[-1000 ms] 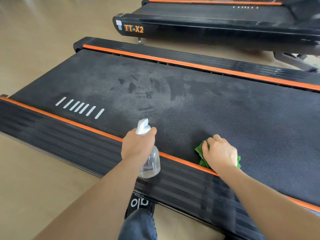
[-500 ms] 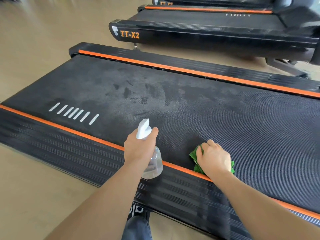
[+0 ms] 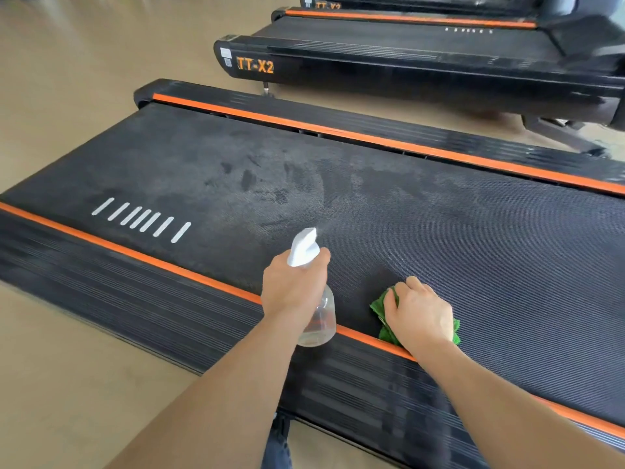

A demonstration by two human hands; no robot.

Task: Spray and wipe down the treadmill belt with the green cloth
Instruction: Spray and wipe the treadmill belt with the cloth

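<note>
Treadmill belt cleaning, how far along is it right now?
Early. Done: dark wet patches on the treadmill belt suggest spraying further out. In hand: the left hand grips the spray bottle, aimed at the belt; the right hand holds the green cloth at the near edge. Left: wiping most of the belt.

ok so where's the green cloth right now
In the head view the green cloth lies low and right of centre, under the right hand on the belt's near edge, beside the orange strip, right of the spray bottle.
</note>
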